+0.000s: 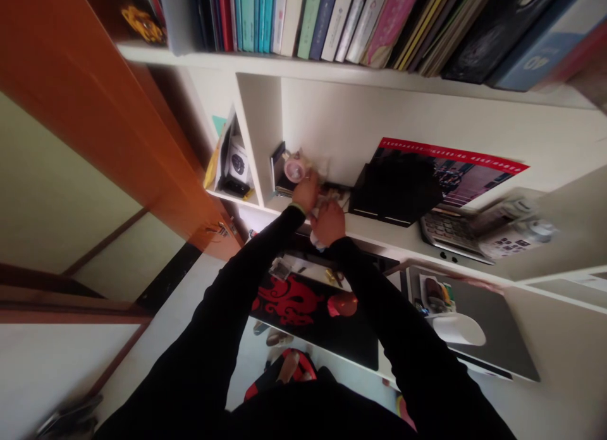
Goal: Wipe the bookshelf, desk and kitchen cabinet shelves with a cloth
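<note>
My left hand is over the lower shelf compartment, its fingers curled in beside a pink round-faced ornament. What those fingers hold, if anything, is hidden. Close to its right, my right hand is closed round a white, crumpled cloth-like thing, which shows below the palm. Small pale and brown items on the shelf between and behind the hands are too blurred to name. Thin books or notebooks lie by the ornament.
A black box stands right of my hands, then a calculator and a white bottle. Books fill the shelf above. Below are a black-and-red desk mat, a closed laptop and a white mouse.
</note>
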Motion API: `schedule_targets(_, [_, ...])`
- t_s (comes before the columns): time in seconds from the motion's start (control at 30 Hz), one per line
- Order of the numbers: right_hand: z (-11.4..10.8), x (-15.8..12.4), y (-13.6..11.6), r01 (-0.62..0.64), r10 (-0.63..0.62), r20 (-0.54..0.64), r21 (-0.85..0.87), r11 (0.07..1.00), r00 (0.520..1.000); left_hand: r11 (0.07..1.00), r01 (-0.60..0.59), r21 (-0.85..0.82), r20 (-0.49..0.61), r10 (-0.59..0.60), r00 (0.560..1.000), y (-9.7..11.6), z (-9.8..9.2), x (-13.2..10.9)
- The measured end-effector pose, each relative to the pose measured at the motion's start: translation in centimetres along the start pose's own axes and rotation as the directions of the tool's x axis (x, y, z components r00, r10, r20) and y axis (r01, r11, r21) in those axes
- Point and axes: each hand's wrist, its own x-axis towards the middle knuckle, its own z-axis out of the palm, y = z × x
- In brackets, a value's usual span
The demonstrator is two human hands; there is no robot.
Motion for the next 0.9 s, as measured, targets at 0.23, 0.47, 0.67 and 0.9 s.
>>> schedule_targets(0.23, [-0.3,0.0,-0.1,0.001,-0.001,0.014,-0.006,1.0,1.0,0.994,-0.104,-0.038,0.018,0.105,0.994,-0.1,0.4,-0.2])
schedule_targets(0.47, [0.1,-0.1,0.1,0.012,-0.012,-0.009,-0.008,1.0,1.0,1.0,-0.028,-0.011,0.067,0.029,0.997,1.1,0.6,2.0])
schedule_targets(0.67, [-0.6,-0.3,-0.2,-0.013,0.014,0.053,-0.016,1.0,0.998,0.989,-0.124,0.081,0.199,0.106,0.974,1.3,-1.2,2.8])
schedule_targets(0.9, [-0.9,-0.1,-0.2,-0.008,0.007,0.062,0.015,1.0,0.998,0.995,0.094,0.037,0.142,-0.098,0.985,-0.4,-1.9,1.6])
